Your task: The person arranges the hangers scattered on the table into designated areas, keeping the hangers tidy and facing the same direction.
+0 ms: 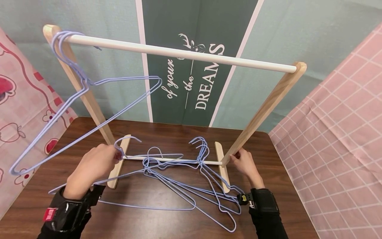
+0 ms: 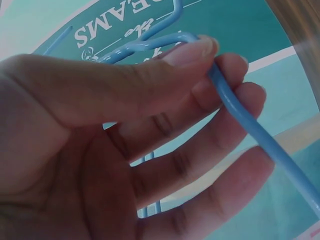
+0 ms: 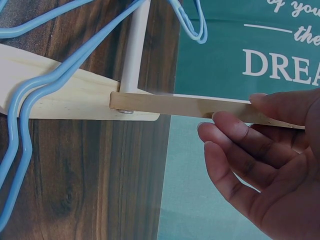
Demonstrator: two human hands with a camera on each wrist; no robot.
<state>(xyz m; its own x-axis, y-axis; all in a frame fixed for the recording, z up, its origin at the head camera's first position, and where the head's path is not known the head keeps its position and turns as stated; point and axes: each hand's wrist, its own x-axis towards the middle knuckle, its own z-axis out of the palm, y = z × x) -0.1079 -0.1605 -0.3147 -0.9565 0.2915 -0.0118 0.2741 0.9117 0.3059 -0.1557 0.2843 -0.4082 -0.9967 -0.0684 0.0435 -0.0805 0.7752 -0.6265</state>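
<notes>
My left hand pinches a blue wire hanger between thumb and fingers near its neck. Its hook rises above the hand, and its long bottom bar spreads low over the table. On the right, my right hand grips the rack's right wooden post close to its lower end, thumb on one side and fingers on the other in the right wrist view. Between the hands, several more blue hangers lie in a tangled heap across the lower white bar.
Two blue hangers hang at the left end of the white top rail. Wooden feet support the rack on the dark wood table. Behind stands a green printed cloth, with pink patterned cloths at the sides.
</notes>
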